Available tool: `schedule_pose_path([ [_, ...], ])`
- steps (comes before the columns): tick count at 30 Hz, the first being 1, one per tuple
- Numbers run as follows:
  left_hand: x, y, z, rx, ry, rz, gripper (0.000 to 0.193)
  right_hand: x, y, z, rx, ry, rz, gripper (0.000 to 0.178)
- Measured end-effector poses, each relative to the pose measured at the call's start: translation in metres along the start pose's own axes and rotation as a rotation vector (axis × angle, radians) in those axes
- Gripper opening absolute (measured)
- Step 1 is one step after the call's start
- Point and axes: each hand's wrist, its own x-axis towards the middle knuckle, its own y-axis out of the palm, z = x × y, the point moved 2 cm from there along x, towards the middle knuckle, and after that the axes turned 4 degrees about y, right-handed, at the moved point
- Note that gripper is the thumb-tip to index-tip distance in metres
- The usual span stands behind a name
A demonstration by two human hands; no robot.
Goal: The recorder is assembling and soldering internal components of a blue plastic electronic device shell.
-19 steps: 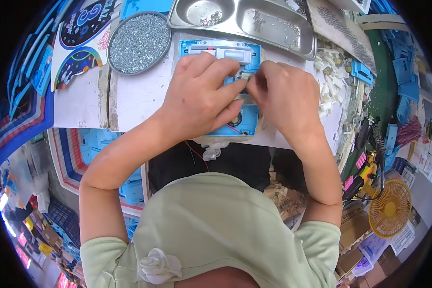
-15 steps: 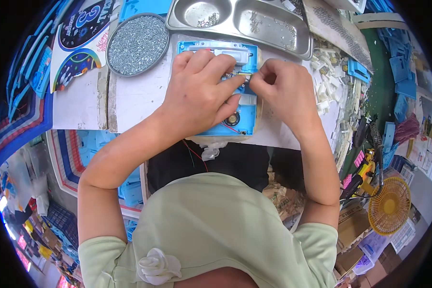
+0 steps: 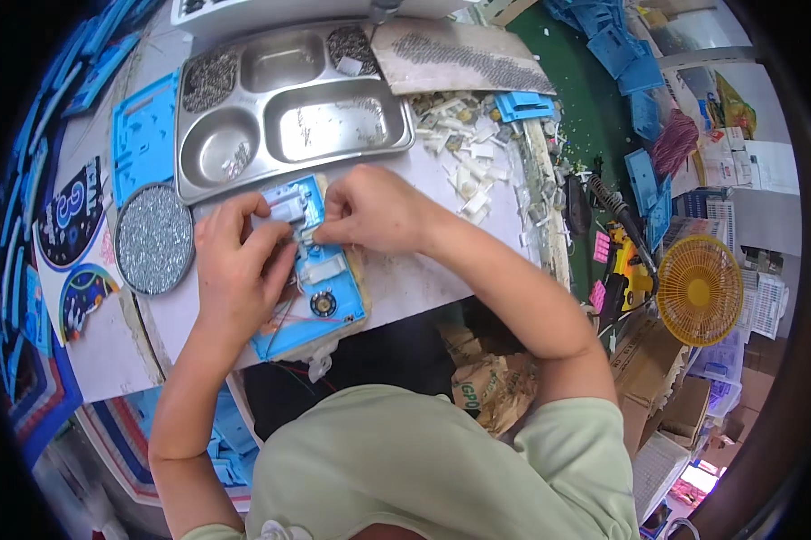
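Observation:
A light-blue plastic casing [image 3: 342, 301] lies on the table in front of me, showing white inner parts, thin wires and a small round black speaker [image 3: 323, 303]. My left hand [image 3: 234, 256] bends over its left side. The thumb and index finger are closed over the casing's middle, and whatever lies between them is hidden. From the right, my right hand [image 3: 378, 211] reaches the casing's right edge with thumb and index finger pinched together. What that pinch holds is too small to make out.
Left of the casing stands a round dish of small metal screws [image 3: 154, 238]. Behind is a steel compartment tray [image 3: 252, 184] with small metal pieces. White plastic parts [image 3: 468, 171] are heaped at the right, near a board [image 3: 459, 58] covered in small pieces. A yellow fan [image 3: 699, 290] stands farther right.
The view has turned and shifted, so the table's things appear further left and tilted. My left fingers, spread across the casing before, are now drawn back and curled. The right hand still pinches beside it.

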Motion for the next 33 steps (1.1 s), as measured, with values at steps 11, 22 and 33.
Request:
schedule_pose_path([
  [11,0.013,-0.008,0.015,0.101,0.248,0.146,0.026,-0.008,-0.238,-0.075,-0.363,0.323,-0.199,0.039],
  [22,0.027,-0.012,0.025,0.059,0.489,0.199,0.027,-0.242,-0.396,-0.436,-1.206,1.19,-0.269,0.066],
  [33,0.025,-0.006,0.02,0.076,0.362,0.237,0.017,-0.24,-0.537,-0.421,-1.243,0.408,-0.625,0.032],
])
